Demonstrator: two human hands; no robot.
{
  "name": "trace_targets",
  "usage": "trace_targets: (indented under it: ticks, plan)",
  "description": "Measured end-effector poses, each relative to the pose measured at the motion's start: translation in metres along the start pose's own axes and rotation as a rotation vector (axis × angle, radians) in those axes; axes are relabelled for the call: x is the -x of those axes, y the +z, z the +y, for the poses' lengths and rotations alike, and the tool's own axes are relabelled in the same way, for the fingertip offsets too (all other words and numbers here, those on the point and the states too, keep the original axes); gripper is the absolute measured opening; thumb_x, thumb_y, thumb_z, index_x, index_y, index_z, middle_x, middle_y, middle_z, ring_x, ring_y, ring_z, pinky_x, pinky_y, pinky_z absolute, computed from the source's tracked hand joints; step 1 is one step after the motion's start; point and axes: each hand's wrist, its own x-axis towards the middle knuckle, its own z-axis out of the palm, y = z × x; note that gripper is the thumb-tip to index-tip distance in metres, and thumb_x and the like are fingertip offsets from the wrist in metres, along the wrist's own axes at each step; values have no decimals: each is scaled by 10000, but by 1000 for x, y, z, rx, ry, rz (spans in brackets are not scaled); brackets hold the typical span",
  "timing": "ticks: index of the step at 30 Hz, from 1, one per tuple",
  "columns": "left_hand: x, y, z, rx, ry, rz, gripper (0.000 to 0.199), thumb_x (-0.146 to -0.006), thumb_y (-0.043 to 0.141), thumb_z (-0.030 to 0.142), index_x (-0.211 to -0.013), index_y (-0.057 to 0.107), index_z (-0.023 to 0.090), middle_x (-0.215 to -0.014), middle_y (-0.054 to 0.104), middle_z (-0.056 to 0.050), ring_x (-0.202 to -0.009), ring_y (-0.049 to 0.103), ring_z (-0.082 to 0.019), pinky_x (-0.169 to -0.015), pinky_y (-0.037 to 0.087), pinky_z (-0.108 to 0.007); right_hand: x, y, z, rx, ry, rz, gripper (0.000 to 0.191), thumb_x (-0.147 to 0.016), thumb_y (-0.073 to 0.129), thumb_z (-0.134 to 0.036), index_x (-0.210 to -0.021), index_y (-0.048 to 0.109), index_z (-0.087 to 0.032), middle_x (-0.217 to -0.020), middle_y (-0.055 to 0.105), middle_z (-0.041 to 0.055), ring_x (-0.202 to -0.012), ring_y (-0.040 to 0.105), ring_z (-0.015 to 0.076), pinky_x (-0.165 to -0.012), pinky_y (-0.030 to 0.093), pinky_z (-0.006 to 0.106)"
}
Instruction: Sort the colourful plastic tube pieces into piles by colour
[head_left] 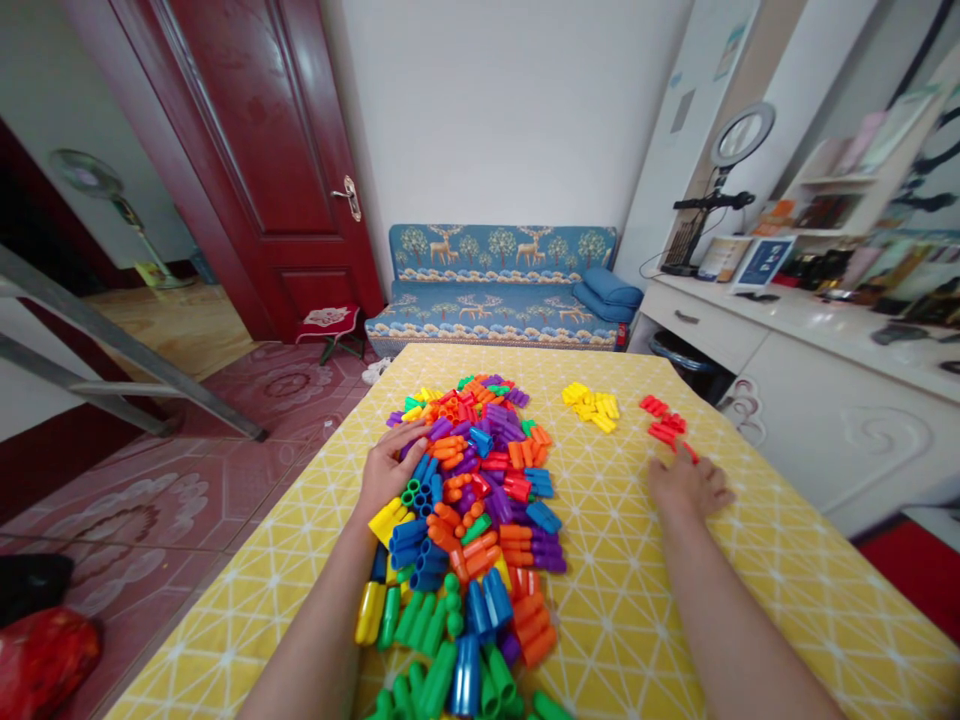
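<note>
A long heap of plastic bullet-shaped building blocks [487,500] in several colours lies down the middle of the table. My left hand [390,468] rests against the heap's left side, thumb apart and fingers stretched over the blocks, with nothing seen gripped. To the right, my right hand [688,485] is low over the tabletop, its outer fingers spread. A red block [688,451] shows at its fingertips, partly hidden, and seems pinched there. Just beyond lies a small group of red blocks [664,420]. A separate yellow group [591,405] sits between that group and the heap.
The table [607,610] wears a yellow patterned cloth. Behind it stands a blue sofa [495,300]. A white dresser [825,370] with a ring light [742,135] is on the right. A metal ladder [135,390] and a small red stool [330,322] are on the left.
</note>
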Motion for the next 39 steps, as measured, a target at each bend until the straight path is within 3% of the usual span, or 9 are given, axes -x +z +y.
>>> trace_targets:
  ticks: [3, 6, 9, 13, 18, 21, 26, 34, 39]
  plan:
    - [0, 0, 0, 1, -6, 6, 332, -836, 597, 436, -1026, 746, 208, -1144, 715, -94, -1124, 626, -269, -1045, 445, -481, -2, 5, 1, -49, 112, 31, 335, -814, 505, -298, -1070, 706, -219, -1225, 561, 169, -1171, 464, 389, -943, 344, 572]
    - [0, 0, -1, 7, -8, 3, 327, -831, 602, 435, -1026, 746, 215, -1145, 715, -91, -1123, 628, -269, -1047, 442, -484, -4, 12, 0, -215, -8, 43, 245, -779, 539, -268, -907, 741, -217, -1073, 627, 135, -1008, 555, 326, -849, 427, 490]
    - [0, 0, -1, 8, -8, -2, 326, -836, 599, 436, -1031, 745, 220, -1150, 713, -87, -1130, 624, -268, -1050, 440, -482, -8, 18, -2, -354, -181, 46, 283, -753, 521, -218, -952, 721, -199, -1079, 626, 107, -977, 577, 252, -835, 458, 391]
    - [0, 1, 0, 3, -15, -5, 330, -842, 595, 441, -1038, 742, 221, -1158, 710, -84, -1136, 621, -266, -1049, 443, -478, -12, 22, -5, -418, -240, 161, 376, -760, 504, -255, -1085, 660, -146, -1172, 583, 136, -1148, 504, 250, -925, 428, 366]
    - [0, 1, 2, 5, -16, 5, 327, -841, 595, 444, -1025, 745, 218, -1146, 714, -84, -1138, 619, -262, -1051, 442, -471, -12, 23, -6, -382, -274, 71, 362, -830, 446, -386, -884, 707, -141, -880, 665, 117, -822, 601, 238, -802, 467, 370]
    - [0, 1, 2, 11, -14, 5, 324, -837, 601, 442, -1020, 746, 217, -1141, 716, -85, -1137, 618, -263, -1049, 442, -473, -10, 23, -11, -281, -314, -41, 395, -849, 452, -415, -1057, 707, -196, -1076, 689, 108, -1026, 595, 280, -902, 436, 406]
    - [0, 1, 0, 16, -11, 9, 320, -840, 602, 441, -1028, 745, 226, -1135, 717, -79, -1139, 615, -260, -1053, 438, -470, -6, 19, -20, 30, -335, -257, 546, -922, 376, -463, -1416, 455, -242, -1524, 382, 37, -1409, 295, 276, -1130, 220, 476]
    - [0, 3, -7, 22, 3, 9, 326, -841, 602, 444, -1037, 743, 225, -1135, 717, -79, -1139, 615, -257, -1055, 437, -465, -6, 21, -18, 57, -363, -264, 560, -933, 355, -470, -1429, 427, -220, -1530, 367, 51, -1415, 281, 273, -1133, 218, 472]
    - [0, 2, -7, 21, -1, 8, 331, -843, 601, 442, -1035, 742, 212, -1132, 718, -89, -1131, 621, -260, -1049, 441, -472, -21, 28, -19, -226, -298, -182, 539, -817, 503, -296, -1343, 489, -177, -1377, 540, 112, -1242, 493, 270, -1025, 381, 421]
